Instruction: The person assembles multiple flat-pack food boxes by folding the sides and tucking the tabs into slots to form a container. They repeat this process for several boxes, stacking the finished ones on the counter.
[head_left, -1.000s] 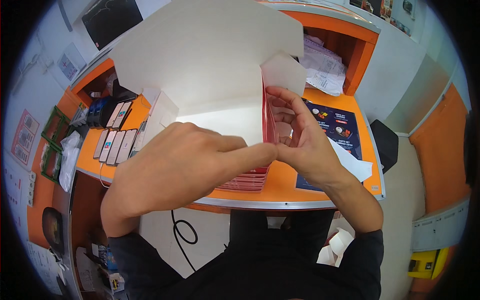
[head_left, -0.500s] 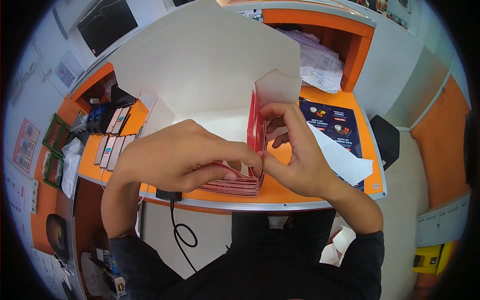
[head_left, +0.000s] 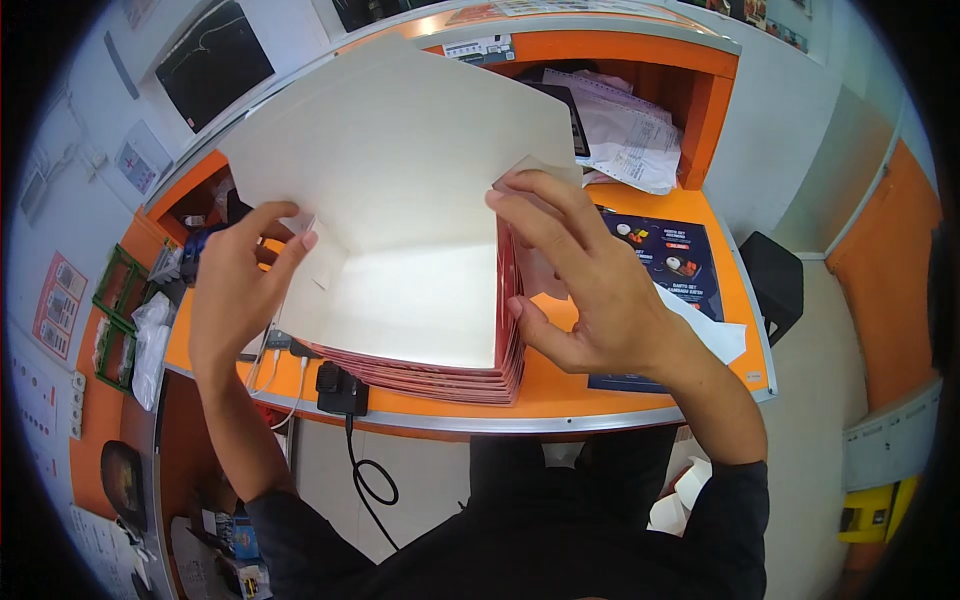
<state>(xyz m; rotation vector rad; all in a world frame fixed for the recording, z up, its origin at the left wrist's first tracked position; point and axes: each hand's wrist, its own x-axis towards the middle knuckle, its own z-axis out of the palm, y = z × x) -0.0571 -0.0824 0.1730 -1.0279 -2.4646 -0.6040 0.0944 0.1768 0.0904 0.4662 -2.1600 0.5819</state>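
A white-lined cardboard box with red outer sides stands on the desk, its tall back lid panel raised. It sits on a stack of several flat red-edged cartons. My left hand is at the box's left side, thumb and forefinger apart beside the small left flap. At the right wall is my right hand, fingers spread and curved. Its forefinger is by the small right flap, and its thumb tip rests against the red outer side.
The orange desk has a metal front edge. A dark printed menu sheet and a white paper piece lie to the right. A black power adapter with a cable sits in front. Crumpled papers fill the shelf behind.
My hands have moved apart from the box's front right corner. The left went to the box's left side, the right slightly up along the right wall. The white front edge now lies uncovered.
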